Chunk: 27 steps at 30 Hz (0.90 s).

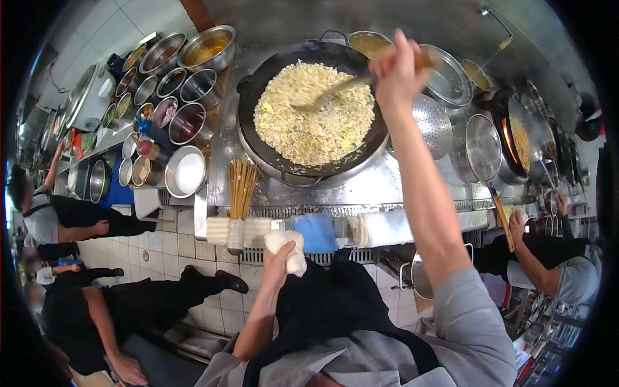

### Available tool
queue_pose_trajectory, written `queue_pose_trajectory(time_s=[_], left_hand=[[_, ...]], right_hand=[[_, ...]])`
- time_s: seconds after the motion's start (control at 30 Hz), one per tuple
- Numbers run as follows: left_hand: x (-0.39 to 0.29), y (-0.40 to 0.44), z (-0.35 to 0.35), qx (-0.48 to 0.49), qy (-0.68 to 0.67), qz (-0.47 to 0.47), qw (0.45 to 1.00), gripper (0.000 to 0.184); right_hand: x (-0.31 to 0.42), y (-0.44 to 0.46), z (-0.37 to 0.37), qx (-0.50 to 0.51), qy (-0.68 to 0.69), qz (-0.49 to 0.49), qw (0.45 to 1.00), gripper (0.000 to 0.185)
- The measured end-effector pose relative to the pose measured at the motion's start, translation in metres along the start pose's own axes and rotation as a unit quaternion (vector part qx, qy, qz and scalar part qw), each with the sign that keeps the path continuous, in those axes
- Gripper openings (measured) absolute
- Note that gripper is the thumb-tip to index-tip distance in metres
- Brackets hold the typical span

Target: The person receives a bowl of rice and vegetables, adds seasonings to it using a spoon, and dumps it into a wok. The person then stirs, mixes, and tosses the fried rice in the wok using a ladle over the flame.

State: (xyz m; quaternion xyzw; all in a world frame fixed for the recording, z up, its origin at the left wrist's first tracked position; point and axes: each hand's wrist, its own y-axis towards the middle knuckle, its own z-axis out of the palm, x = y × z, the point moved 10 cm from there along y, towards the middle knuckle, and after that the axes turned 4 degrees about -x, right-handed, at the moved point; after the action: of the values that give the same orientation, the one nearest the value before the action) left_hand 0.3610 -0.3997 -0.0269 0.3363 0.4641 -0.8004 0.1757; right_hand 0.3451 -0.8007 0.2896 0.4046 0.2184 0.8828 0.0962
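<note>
My right hand [400,71] is closed around the wooden handle of a metal wok spatula [345,85], reaching over the far right rim of a large black wok [248,122]. The spatula's head is blurred by motion and partly sunk in the fried rice [309,135], which has yellow egg bits through it. Down by the stove's front edge, my left hand [278,263] grips a folded white cloth [287,251], apart from the wok. A bamboo wok brush [241,193] lies to the left of that hand, and a blue cloth [314,233] to its right.
Metal bowls of ingredients crowd the left, including one of white granules [189,172]. Right of the wok are a perforated strainer [429,126] and a wire skimmer [483,148]. A co-worker [548,264] stands at another wok on the right; several people are at left.
</note>
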Motion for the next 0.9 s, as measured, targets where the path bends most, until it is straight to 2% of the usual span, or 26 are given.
queue_pose_trajectory(time_s=[0.07, 0.17, 0.23, 0.3, 0.33, 0.37, 0.4, 0.43, 0.47, 0.5, 0.57, 0.67, 0.77, 0.83, 0.9], left_hand=[[0.002, -0.007, 0.013, 0.001, 0.032, 0.012, 0.999, 0.035], [0.002, -0.009, 0.025, -0.023, 0.037, 0.031, 0.999, 0.031], [0.021, -0.011, 0.023, -0.028, 0.029, 0.021, 0.999, 0.031], [0.028, -0.017, 0.028, -0.03, 0.044, 0.021, 0.998, 0.032], [0.029, -0.018, 0.03, -0.029, 0.052, 0.022, 0.998, 0.032], [0.027, -0.018, 0.031, -0.035, 0.051, 0.03, 0.998, 0.031], [0.029, -0.023, 0.027, -0.045, 0.049, 0.034, 0.997, 0.031], [0.033, -0.029, 0.023, -0.057, 0.049, 0.035, 0.997, 0.031], [0.039, -0.032, 0.017, -0.073, 0.037, 0.027, 0.996, 0.03], [0.043, -0.034, 0.015, -0.072, 0.033, 0.024, 0.997, 0.03], [0.049, -0.04, 0.014, -0.066, 0.023, 0.018, 0.997, 0.03], [0.045, -0.036, 0.018, -0.056, 0.058, 0.036, 0.996, 0.027], [0.046, -0.037, 0.009, -0.089, 0.084, 0.045, 0.992, 0.029], [0.038, -0.046, 0.01, -0.105, 0.066, 0.04, 0.991, 0.03], [0.043, -0.04, 0.006, -0.097, 0.056, 0.042, 0.993, 0.031]], right_hand=[[0.002, 0.028, 0.024, 0.018, 0.023, 0.056, 0.998, 0.032], [0.053, -0.007, 0.02, 0.139, 0.098, 0.033, 0.985, 0.032], [0.022, -0.04, 0.011, 0.191, 0.008, 0.01, 0.982, 0.028], [-0.002, 0.008, 0.024, 0.19, 0.034, 0.079, 0.978, 0.027], [0.001, 0.037, 0.032, 0.187, -0.03, 0.064, 0.98, 0.028], [0.022, 0.057, 0.037, 0.11, -0.055, 0.072, 0.99, 0.033], [0.033, 0.078, 0.038, 0.11, -0.046, 0.053, 0.991, 0.03], [0.066, 0.081, 0.041, 0.067, -0.066, 0.005, 0.996, 0.038], [0.071, 0.088, 0.03, -0.021, -0.08, 0.081, 0.993, 0.043], [0.06, 0.108, 0.025, 0.083, 0.015, 0.09, 0.992, 0.041], [0.044, 0.111, -0.005, 0.069, -0.071, -0.055, 0.994, 0.027], [-0.012, 0.105, 0.006, 0.125, -0.034, 0.04, 0.991, 0.024], [0.032, 0.132, 0.018, 0.077, -0.108, 0.012, 0.991, 0.028], [0.067, 0.114, 0.026, 0.186, 0.002, 0.051, 0.981, 0.035], [0.01, 0.108, -0.012, 0.035, -0.092, 0.014, 0.995, 0.028]])
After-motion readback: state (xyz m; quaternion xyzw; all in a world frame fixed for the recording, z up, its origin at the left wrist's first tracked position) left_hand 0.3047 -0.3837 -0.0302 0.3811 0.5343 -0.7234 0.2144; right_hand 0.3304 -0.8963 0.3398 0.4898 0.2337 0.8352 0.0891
